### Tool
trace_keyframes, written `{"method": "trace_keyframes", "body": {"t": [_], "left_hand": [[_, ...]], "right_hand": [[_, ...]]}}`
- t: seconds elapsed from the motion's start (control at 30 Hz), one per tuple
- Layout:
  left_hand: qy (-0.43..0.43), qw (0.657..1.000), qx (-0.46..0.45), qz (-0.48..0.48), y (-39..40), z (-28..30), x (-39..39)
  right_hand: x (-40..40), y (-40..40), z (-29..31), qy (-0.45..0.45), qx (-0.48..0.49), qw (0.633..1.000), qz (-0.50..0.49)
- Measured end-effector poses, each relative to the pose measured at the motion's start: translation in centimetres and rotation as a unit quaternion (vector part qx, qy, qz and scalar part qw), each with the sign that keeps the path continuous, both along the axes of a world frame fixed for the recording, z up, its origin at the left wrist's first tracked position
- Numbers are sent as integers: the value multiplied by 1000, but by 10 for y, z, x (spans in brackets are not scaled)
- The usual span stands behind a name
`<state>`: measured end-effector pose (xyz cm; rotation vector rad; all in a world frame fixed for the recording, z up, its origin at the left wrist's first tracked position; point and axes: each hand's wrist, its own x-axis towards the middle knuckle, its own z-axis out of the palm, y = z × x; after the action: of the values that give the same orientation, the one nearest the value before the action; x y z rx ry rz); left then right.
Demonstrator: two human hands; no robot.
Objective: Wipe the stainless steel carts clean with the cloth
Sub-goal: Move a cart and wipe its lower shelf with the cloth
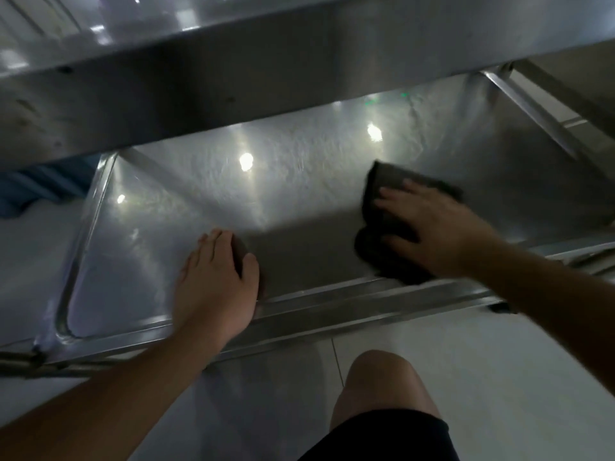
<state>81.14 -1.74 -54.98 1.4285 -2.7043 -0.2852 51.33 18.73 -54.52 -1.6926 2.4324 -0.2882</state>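
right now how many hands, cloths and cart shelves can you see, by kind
hands: 2, left hand flat on the lower shelf, right hand pressing the cloth
cloths: 1, dark cloth
cart shelves: 2, lower shelf and upper shelf
total: 5

Likely a commercial kitchen: steel cart (299, 194), tiled floor (499, 361).

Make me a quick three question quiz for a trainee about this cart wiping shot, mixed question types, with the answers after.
1. True or false: the dark cloth lies under the right hand.
2. Which part of the cart is being wiped? A) the top shelf B) the lower shelf C) a wheel
3. Fill in: the left hand rests flat on the shelf near its front ____.

Key: 1 true; 2 B; 3 rim.
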Motion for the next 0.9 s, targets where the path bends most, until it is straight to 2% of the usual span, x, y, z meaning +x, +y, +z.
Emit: {"method": "trace_keyframes", "body": {"t": [0.07,0.17,0.27,0.4,0.57,0.73,0.8,0.9], "left_hand": [[-4,1000,-2,-2,-1,-1,0],[6,1000,-11,-1,0,0,-1],[11,1000,-11,-2,2,0,0],[4,1000,-4,5,1,0,2],[7,1000,-9,2,0,-2,0],[9,1000,-7,-9,1,-2,2],[-5,1000,-7,-8,0,-2,1],[-11,1000,-9,-9,1,-4,1]], "right_hand": [[-66,17,1,8,4,993,-120],[-158,25,0,24,59,952,-300],[-188,-17,5,-8,74,924,-375],[-149,-118,15,-19,79,952,-294],[-40,-203,20,19,75,989,-129],[59,-170,15,8,13,998,55],[69,-131,9,-17,5,998,66],[38,-81,2,-20,-9,1000,4]]}}
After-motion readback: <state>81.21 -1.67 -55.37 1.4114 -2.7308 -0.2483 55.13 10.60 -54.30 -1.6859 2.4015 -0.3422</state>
